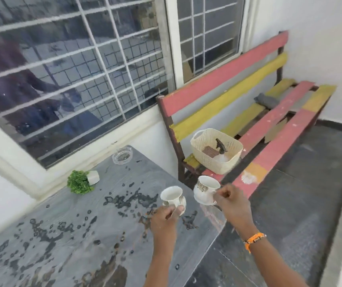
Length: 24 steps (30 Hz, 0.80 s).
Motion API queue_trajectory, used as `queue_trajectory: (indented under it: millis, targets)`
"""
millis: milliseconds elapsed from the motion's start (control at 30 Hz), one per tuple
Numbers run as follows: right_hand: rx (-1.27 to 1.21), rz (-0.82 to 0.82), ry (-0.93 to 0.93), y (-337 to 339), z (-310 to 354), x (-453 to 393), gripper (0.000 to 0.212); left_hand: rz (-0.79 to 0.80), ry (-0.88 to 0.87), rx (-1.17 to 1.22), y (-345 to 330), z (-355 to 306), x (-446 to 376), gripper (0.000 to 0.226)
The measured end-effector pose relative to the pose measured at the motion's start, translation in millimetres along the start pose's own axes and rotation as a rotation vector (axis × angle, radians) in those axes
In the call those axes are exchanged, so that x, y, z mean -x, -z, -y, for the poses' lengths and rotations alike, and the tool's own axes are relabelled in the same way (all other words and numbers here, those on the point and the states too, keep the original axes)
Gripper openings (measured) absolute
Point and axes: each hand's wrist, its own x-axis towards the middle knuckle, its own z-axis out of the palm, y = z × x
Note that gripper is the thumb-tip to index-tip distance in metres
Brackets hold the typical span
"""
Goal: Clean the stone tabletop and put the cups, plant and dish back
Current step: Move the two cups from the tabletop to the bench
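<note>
Left hand (165, 218): pinches left cup (172, 196) over tabletop (62, 235). Right hand (231, 200): grips right cup (205, 189) near table's right edge. Plant (82, 181), dish (122, 155): far side.

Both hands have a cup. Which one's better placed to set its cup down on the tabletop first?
Left. The left hand holds its cup over the stone tabletop; the right hand holds the other cup out past the table's edge, toward the bench.
</note>
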Motion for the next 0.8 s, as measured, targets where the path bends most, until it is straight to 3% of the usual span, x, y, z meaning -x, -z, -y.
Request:
queue_trajectory:
  millis: [367,800]
  targets:
    - [0.045,-0.239,-0.192,83.9,-70.6,-92.3,0.017,0.283,0.045,-0.107,-166.5,-6.6,-59.4,0.028]
    - [0.126,-0.206,-0.404,73.2,-170.7,-248.5,0.008,0.391,0.238,-0.296,-303.4,60.3,-175.4,0.018]
